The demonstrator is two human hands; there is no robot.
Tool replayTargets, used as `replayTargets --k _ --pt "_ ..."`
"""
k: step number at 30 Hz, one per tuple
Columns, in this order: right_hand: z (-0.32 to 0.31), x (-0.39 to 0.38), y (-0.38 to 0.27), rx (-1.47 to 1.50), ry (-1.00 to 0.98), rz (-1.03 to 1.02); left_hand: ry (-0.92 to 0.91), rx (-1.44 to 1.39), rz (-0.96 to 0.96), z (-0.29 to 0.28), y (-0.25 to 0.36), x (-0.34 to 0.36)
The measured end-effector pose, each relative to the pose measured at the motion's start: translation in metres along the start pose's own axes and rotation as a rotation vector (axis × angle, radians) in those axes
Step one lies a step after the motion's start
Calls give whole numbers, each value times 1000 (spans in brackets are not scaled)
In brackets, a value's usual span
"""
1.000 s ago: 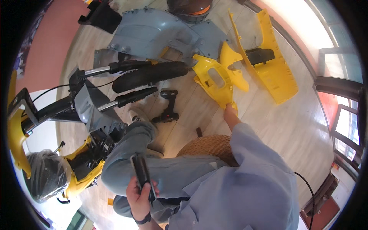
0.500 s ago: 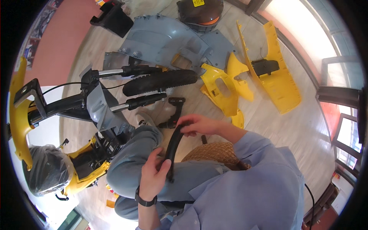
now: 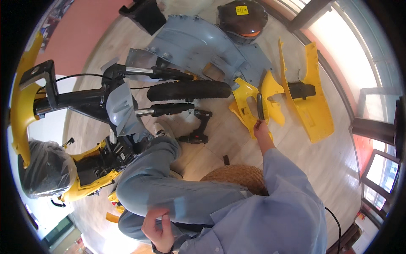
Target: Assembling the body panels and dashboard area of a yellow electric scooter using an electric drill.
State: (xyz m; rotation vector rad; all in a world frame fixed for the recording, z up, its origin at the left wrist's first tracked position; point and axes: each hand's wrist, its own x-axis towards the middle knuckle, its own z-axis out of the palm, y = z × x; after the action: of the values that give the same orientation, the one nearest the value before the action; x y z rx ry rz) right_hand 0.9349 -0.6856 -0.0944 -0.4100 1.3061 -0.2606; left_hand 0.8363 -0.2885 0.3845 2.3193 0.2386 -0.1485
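Observation:
My right hand [image 3: 261,129] is closed on a dark, curved strip [image 3: 260,106], held upright at the opening of a yellow plastic panel [image 3: 243,95]. Another yellow piece [image 3: 272,101] lies directly beside that panel. My left hand [image 3: 158,228] is empty over my jeans-clad leg, its fingers loosely bent and apart. A black cordless drill [image 3: 198,129] lies on the wooden floor [image 3: 211,152] left of the panel, just beyond my shoe.
A partly stripped scooter [image 3: 76,100] lies at left with its tire [image 3: 188,91] and bagged seat [image 3: 46,169]. Grey panels [image 3: 190,42], a black bin [image 3: 144,17], a helmet-like item [image 3: 243,25] and a larger yellow panel [image 3: 317,112] lie ahead. A woven stool [image 3: 224,178] is below me.
My right hand has taken the black strip from my left hand and moved it forward and right onto the yellow panel. My left hand has let go and lowered.

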Motion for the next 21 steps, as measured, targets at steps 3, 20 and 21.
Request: replayTargets --k 3,20,21 --pt "-10 14 -6 -68 -38 26 107 -88 -32 -4 -7 -15" --pt "-50 -16 109 -458 -11 212 448 -32 -170 -101 -65 -76" --pt "-63 -19 102 -695 -153 147 425 -31 -143 -109 -75 -74"
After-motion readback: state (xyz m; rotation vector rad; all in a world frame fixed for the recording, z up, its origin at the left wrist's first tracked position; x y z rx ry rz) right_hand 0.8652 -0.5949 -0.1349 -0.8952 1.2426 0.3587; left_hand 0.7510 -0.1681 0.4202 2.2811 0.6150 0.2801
